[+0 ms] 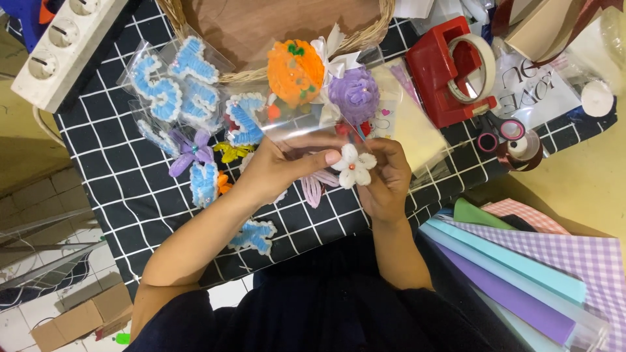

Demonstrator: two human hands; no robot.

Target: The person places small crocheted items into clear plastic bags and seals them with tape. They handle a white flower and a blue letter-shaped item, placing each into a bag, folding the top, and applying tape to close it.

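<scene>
My left hand (280, 166) and my right hand (386, 179) meet over the black checked cloth (130, 189). Between them is a small white fuzzy flower (353, 165) with a red bead at its centre; my right hand's fingers hold it and my left thumb presses on it. My left fingers also pinch the edge of a clear plastic bag (306, 124) that rises just beyond the hands. A pink looped pipe-cleaner piece (313, 188) lies under my hands.
Blue-and-white fuzzy shapes in clear bags (173, 85) lie at left with a purple flower (189, 153). An orange ball (295, 70) and a purple rose (354, 94) sit by a wicker basket (385, 19). Red tape dispenser (450, 72), scissors (499, 130), coloured paper rolls (515, 267), power strip (59, 45).
</scene>
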